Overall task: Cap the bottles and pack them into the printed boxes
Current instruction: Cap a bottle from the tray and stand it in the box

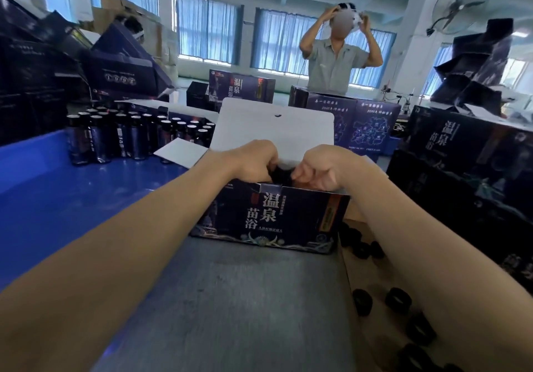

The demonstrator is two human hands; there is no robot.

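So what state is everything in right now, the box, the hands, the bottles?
Printed box: open, lid flap up.
Black item: held over box opening; cap or bottle, unclear.
Left hand: curled, gripping it.
Right hand: curled, gripping it too.
Bottles: standing upright.
Loose caps: lying scattered.

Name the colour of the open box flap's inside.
White; the flap shows best in the head view.

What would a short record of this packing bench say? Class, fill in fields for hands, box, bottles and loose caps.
Left hand: grips black cap above the box
Right hand: pinches the same cap
Printed box: open, white lid flap raised
Bottles: standing grouped on blue surface, at left
Loose caps: lying in cardboard tray, at right
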